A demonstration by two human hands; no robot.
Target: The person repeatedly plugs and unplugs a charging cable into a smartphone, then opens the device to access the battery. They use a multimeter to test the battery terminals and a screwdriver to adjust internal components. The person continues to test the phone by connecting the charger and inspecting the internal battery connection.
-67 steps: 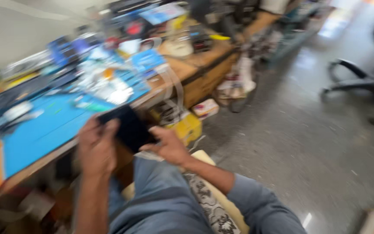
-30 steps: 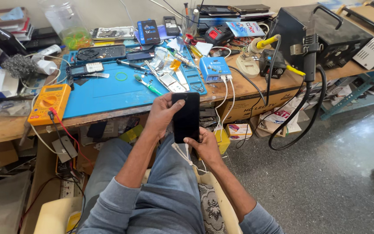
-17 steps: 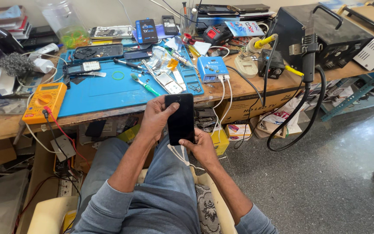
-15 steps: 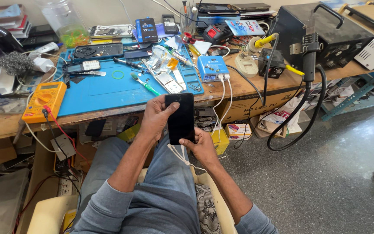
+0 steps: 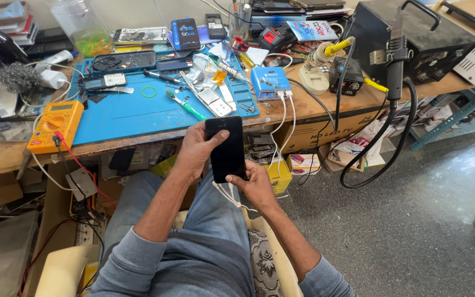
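Note:
I hold a black smartphone (image 5: 226,148) upright over my lap, dark screen towards me. My left hand (image 5: 193,149) grips its left side, thumb resting across the top of the screen. My right hand (image 5: 255,184) cups its lower right corner from below. A white cable (image 5: 227,193) hangs under the phone, next to my right hand. Both hands are just in front of the workbench edge, below the blue work mat (image 5: 138,110).
On the wooden bench (image 5: 314,102) lie a yellow multimeter (image 5: 55,124) with red lead, a green-handled tool (image 5: 185,107), a blue charger box (image 5: 269,83), phone parts and a black station (image 5: 419,41) with a hanging hose. Boxes sit under the bench; grey floor at right.
The view swung from the right side of the room back onto the bench and steadied. The phone stayed in both hands, rising slightly closer to the bench edge.

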